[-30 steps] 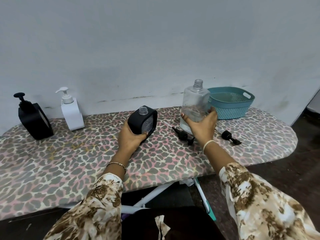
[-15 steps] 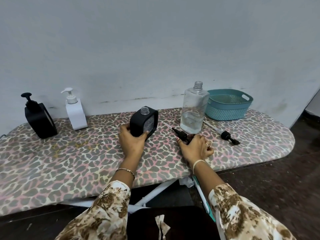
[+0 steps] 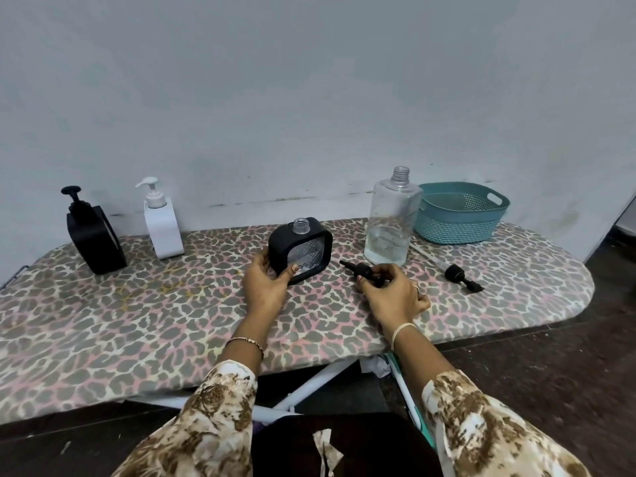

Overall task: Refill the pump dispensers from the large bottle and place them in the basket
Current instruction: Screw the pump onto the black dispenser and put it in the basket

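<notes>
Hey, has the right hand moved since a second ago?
Yes. The right hand left the large bottle beside the basket and dropped toward the near edge of the board, where it now pinches the black pump head.

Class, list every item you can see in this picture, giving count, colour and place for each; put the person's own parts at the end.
capped black dispenser: one, black, far left of the board, pump on
white dispenser: one, white, just right of it, pump on
open black dispenser: one, black with clear window, mid-board, neck open
large bottle: one, clear, uncapped, part-filled, left of the basket
basket: one, teal, back right
held pump: one, black, before the large bottle
loose pump: one, black with clear tube, lying before the basket
ironing board: one, leopard-print cover, against the wall
left-hand grip: one, holds the open black dispenser
right-hand grip: one, pinches the held pump
</notes>
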`<state>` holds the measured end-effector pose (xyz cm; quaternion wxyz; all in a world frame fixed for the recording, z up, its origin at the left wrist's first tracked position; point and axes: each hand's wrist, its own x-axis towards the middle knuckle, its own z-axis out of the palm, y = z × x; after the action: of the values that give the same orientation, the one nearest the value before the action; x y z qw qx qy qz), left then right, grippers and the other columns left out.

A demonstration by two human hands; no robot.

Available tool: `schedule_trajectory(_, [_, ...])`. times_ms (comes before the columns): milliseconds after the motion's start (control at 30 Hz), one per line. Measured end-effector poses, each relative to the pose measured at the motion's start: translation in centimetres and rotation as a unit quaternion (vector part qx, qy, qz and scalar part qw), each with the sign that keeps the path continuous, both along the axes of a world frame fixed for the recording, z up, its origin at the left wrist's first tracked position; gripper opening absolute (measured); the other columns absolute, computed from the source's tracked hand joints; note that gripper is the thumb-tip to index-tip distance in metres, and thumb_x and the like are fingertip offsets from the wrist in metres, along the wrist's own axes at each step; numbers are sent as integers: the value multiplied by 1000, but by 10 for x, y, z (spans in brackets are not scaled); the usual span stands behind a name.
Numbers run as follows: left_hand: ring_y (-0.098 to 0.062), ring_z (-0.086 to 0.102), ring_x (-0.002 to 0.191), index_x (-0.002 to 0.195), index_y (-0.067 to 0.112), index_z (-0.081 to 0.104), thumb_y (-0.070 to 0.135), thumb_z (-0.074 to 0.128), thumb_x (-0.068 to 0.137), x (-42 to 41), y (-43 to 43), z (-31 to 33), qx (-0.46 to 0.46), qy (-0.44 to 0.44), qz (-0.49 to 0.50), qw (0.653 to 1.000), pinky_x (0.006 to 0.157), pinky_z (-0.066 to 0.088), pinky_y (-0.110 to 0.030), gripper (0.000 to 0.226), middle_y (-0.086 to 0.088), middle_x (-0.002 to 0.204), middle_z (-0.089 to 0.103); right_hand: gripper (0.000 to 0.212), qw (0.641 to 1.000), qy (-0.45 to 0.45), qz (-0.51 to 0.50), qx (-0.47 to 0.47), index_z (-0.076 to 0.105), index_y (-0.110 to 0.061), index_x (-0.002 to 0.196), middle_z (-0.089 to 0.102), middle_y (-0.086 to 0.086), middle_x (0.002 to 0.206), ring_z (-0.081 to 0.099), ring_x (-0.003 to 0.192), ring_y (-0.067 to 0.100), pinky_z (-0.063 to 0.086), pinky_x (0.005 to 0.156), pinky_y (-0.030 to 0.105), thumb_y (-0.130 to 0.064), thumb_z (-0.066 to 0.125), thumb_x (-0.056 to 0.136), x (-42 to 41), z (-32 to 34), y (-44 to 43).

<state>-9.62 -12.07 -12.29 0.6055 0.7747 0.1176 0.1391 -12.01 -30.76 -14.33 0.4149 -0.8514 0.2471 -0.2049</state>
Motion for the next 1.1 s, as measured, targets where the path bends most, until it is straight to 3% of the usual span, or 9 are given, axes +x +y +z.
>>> schedule_trajectory(133, [-24, 52, 126, 139, 9, 43, 9, 74, 80, 2, 4, -2, -9, -3, -23, 1000, 99, 41, -28, 66, -9, 137, 54, 39, 978, -92, 30, 186, 63, -44, 83, 68, -16, 91, 64, 96, 18, 43, 94, 54, -59, 74, 50, 0, 3, 0])
schedule_trajectory(200, [-27, 54, 123, 139, 10, 43, 10, 73, 80, 4, 6, -2, -14, 3, -32, 999, 100, 45, -33, 66, -8, 138, 54, 35, 964, -120, 32, 234, 64, -34, 87, 68, -10, 98, 63, 100, 19, 46, 97, 48, -43, 84, 60, -2, 17, 1])
schedule_trajectory(267, [-26, 53, 125, 141, 10, 42, 10, 73, 80, 5, 8, -3, -19, 6, -41, 999, 101, 45, -33, 68, -7, 139, 53, 32, 952, -157, 34, 259, 63, -23, 94, 67, -3, 95, 63, 94, 19, 52, 90, 36, -24, 84, 71, 2, 33, -1])
schedule_trajectory(333, [-22, 50, 128, 141, 9, 42, 8, 74, 80, 6, 11, -3, -29, 2, -52, 998, 104, 42, -32, 69, -7, 140, 52, 31, 941, -201, 49, 267, 62, -19, 95, 65, -2, 93, 61, 90, 16, 52, 82, 27, -17, 83, 72, 4, 51, -1])
schedule_trajectory(433, [-21, 49, 129, 140, 8, 42, 7, 75, 79, 6, 13, -5, -44, 1, -60, 997, 108, 40, -36, 70, -8, 139, 53, 35, 925, -256, 92, 267, 58, -24, 95, 65, 1, 106, 63, 99, 12, 53, 84, 24, -13, 83, 72, 5, 72, 0])
schedule_trajectory(567, [-20, 49, 129, 140, 8, 43, 7, 76, 78, 9, 15, -7, -51, 0, -66, 997, 109, 41, -38, 70, -7, 139, 53, 28, 891, -337, 132, 274, 58, -17, 97, 66, -5, 97, 70, 80, 3, 53, 71, 16, 0, 73, 80, 5, 107, 3])
schedule_trajectory(700, [-20, 49, 129, 140, 8, 42, 7, 75, 78, 10, 16, -7, -54, 0, -72, 996, 109, 41, -39, 71, -8, 140, 52, 24, 880, -392, 150, 222, 61, -12, 101, 69, 3, 100, 71, 81, 11, 56, 72, 22, -9, 74, 81, 15, 139, 14])
schedule_trajectory(900, [-21, 50, 128, 140, 6, 42, 6, 78, 75, 12, 20, -5, -38, -1, -92, 995, 109, 40, -37, 74, -10, 139, 53, 19, 907, -328, 242, 107, 65, -13, 96, 71, -5, 91, 71, 76, 9, 59, 73, 31, -18, 74, 80, 36, 143, 36])
schedule_trajectory(1100, [-21, 50, 128, 140, 6, 42, 5, 78, 74, 12, 22, -7, -48, -4, -95, 994, 108, 41, -36, 75, -9, 138, 53, 18, 918, -283, 271, 62, 66, -14, 96, 69, -10, 90, 69, 74, 4, 58, 76, 35, -22, 72, 81, 50, 135, 49])
